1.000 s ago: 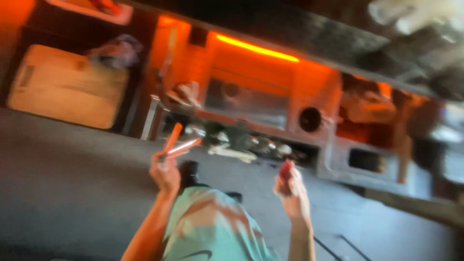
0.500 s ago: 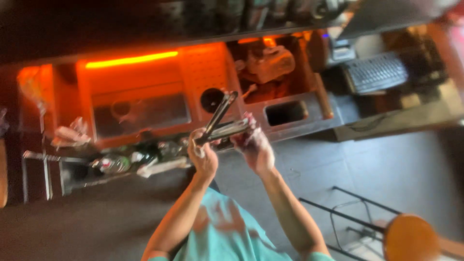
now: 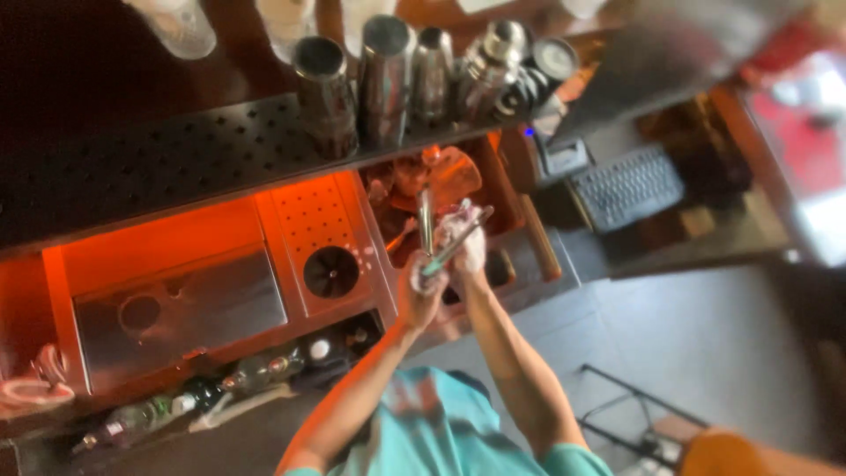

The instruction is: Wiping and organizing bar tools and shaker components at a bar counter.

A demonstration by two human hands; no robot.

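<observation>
The long dark perforated metal surface point(image 3: 159, 167) ran across the top of the view, with the orange-lit steel bar station point(image 3: 176, 291) just below it; that station had a flat rectangular steel lid point(image 3: 189, 308) on one side and a round black rinser disc point(image 3: 331, 271) set in a dotted panel beside it; a row of tall shiny steel shaker tins point(image 3: 388, 79) stood on the dark surface's far edge, close together, some touching; off to the side a dark grey keyboard point(image 3: 627, 187) sat lower down, well apart from the hands; a line of glass bottles point(image 3: 220, 388) lay along the rail under the station, pretty blurry tbh.

Both arms reached out over the compartment next to the rinser; the left hand point(image 3: 419, 295) was curled closed around the lower ends of the long thin metal bar tools point(image 3: 432, 234), which stuck up and fanned apart, one upright and one tilted; the right hand point(image 3: 465, 245) was just beside it, touching the same bundle near the tilted piece, fingers point(image 3: 454, 225) wrapped partly round it; how tightly that one gripped I couldn't tell, too much blur; the tools were held in the air above the station, not resting on anything.
</observation>
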